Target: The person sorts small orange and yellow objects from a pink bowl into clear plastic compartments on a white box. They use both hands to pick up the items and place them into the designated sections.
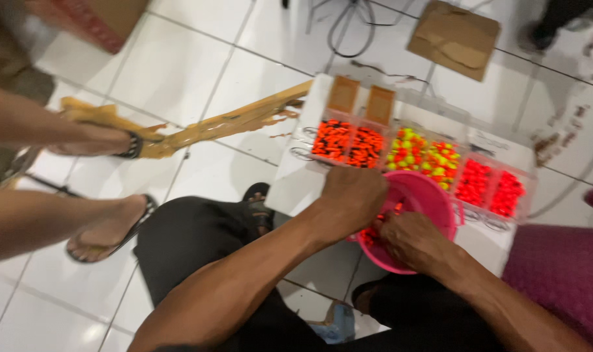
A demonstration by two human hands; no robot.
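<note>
A pink plastic bucket [433,195] rests on my lap and holds small red-orange beads [369,234]. My left hand [349,199] reaches over its rim with curled fingers. My right hand [410,240] sits at the near rim, fingers bent among the beads. The picture is blurred, so what either hand pinches is unclear. Just beyond stands a clear compartment box [414,153] with orange-black, yellow-red and red beads in separate cells.
Another person's legs and sandalled feet [107,228] stand at the left on the white tiled floor [198,72]. A torn brown strip [231,124] lies across the tiles. Cardboard pieces [453,36] and cables lie at the back. A maroon cushion [564,274] is at the right.
</note>
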